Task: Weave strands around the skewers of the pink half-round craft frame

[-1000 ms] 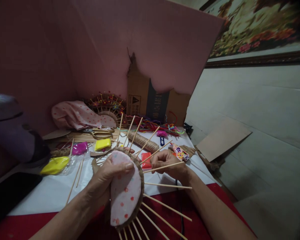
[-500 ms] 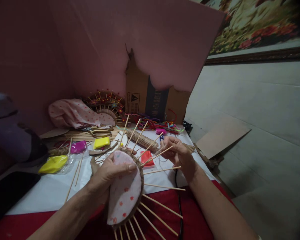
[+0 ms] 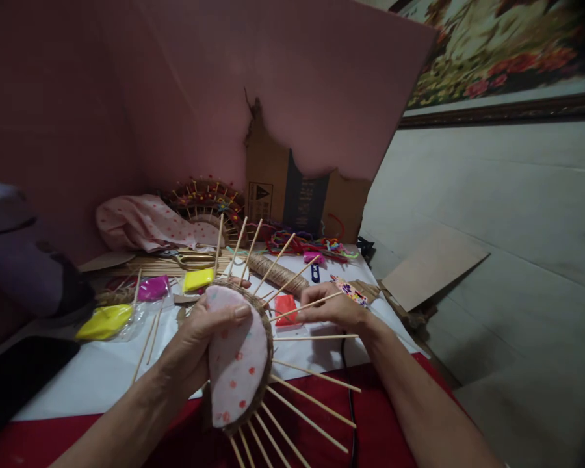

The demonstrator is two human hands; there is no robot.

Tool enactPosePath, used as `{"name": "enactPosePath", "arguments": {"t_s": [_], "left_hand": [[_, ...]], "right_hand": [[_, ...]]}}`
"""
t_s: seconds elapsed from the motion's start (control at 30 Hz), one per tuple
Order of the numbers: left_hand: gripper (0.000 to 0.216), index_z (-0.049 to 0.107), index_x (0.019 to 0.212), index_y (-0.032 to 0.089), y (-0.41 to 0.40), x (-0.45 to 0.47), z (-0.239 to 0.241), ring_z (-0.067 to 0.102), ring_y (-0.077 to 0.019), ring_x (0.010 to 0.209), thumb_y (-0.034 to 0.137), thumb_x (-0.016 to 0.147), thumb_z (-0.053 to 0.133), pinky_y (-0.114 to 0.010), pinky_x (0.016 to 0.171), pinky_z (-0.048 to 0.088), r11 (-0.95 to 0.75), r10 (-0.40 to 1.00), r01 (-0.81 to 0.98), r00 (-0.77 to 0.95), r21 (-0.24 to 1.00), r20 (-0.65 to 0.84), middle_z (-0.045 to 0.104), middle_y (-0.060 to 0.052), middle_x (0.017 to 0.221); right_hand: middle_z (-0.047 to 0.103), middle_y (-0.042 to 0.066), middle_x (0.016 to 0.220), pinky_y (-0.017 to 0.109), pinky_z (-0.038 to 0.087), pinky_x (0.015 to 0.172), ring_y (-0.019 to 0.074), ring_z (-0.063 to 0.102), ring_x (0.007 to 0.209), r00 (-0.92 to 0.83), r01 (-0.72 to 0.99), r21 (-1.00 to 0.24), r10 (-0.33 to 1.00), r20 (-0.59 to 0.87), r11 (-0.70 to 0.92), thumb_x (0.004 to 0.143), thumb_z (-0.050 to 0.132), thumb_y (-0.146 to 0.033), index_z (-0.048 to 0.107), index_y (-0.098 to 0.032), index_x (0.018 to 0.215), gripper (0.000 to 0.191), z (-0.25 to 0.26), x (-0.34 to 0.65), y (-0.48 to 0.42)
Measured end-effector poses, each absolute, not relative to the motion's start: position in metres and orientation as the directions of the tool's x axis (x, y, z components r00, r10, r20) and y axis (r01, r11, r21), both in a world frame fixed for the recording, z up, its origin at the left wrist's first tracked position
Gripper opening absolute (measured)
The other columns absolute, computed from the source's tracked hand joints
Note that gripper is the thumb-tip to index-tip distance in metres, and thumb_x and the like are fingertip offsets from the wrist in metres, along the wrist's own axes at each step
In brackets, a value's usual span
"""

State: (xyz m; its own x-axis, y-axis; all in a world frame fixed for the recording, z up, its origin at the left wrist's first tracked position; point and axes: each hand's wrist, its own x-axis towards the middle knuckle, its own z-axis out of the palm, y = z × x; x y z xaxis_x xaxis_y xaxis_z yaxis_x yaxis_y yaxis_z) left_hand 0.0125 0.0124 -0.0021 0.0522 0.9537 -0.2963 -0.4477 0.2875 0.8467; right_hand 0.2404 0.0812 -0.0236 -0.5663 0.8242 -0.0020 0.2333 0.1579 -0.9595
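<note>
My left hand [image 3: 195,341] grips a round craft disc [image 3: 236,361] covered in pink dotted fabric with a twine-wrapped rim. Several thin wooden sticks [image 3: 312,335] fan out from its edge like spokes. The disc is tilted on edge above the table. My right hand [image 3: 334,309] is closed among the spokes on the disc's right side, fingers pinched; what it pinches is too thin to make out. A spool of jute twine [image 3: 277,274] lies just behind the disc.
On the white sheet [image 3: 92,374] lie yellow clay packets [image 3: 106,321], a pink one [image 3: 153,287], a red one [image 3: 286,309], scissors [image 3: 192,258], loose sticks, coloured pipe cleaners [image 3: 307,245] and a finished spoked piece [image 3: 207,201]. Pink dotted cloth [image 3: 141,223] and a cardboard box [image 3: 297,195] stand behind.
My right hand went up and back into the spokes, then came down toward the disc's right edge. The disc has turned slightly in my left hand.
</note>
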Motion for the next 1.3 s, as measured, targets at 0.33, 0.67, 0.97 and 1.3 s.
{"name": "enactPosePath", "arguments": {"t_s": [0.33,0.67,0.97,1.3], "left_hand": [[0.025,0.061,0.069,0.016,0.01,0.015,-0.002,0.06,-0.014,0.047,0.017,0.051,0.077,-0.025,0.048,0.05,0.277,0.96,-0.467,0.089,0.84,-0.267,0.066,0.0,0.056],[0.021,0.061,0.065,0.016,0.01,0.014,-0.007,0.058,-0.0126,0.045,0.018,0.053,0.078,-0.022,0.045,0.048,0.285,0.958,-0.454,0.115,0.844,-0.261,0.065,0.0,0.053],[0.03,0.067,0.083,0.013,0.009,0.019,-0.003,0.061,-0.014,0.049,0.016,0.054,0.076,-0.023,0.047,0.05,0.282,0.959,-0.466,0.156,0.839,-0.236,0.067,-0.002,0.057],[0.025,0.06,0.067,0.015,0.008,0.019,-0.008,0.058,-0.0128,0.044,0.018,0.051,0.078,-0.022,0.044,0.047,0.286,0.958,-0.444,0.116,0.849,-0.263,0.065,0.0,0.052]], "right_hand": [[0.063,0.004,0.089,0.025,0.041,0.074,0.0144,0.056,0.083,-0.687,0.114,-0.952,0.715,0.13,0.283,0.076,0.063,-0.039,0.066,-0.015,0.09,0.028,-0.025,0.222,0.068],[0.04,-0.008,0.05,0.016,0.022,0.036,0.0017,0.029,0.038,-0.715,-0.13,-0.976,0.698,-0.029,-0.173,0.073,0.069,-0.033,0.057,-0.014,0.075,0.023,-0.028,0.212,0.055],[0.034,-0.012,0.045,0.015,0.014,0.034,0.0011,0.02,0.037,-0.707,-0.162,-0.966,0.707,-0.028,-0.201,0.067,0.072,-0.026,0.054,-0.015,0.074,0.023,-0.028,0.212,0.058],[0.044,-0.006,0.055,0.018,0.019,0.04,0.003,0.031,0.045,-0.716,-0.015,-0.997,0.697,-0.046,-0.08,0.069,0.072,-0.032,0.057,-0.013,0.07,0.024,-0.024,0.215,0.054]]}}
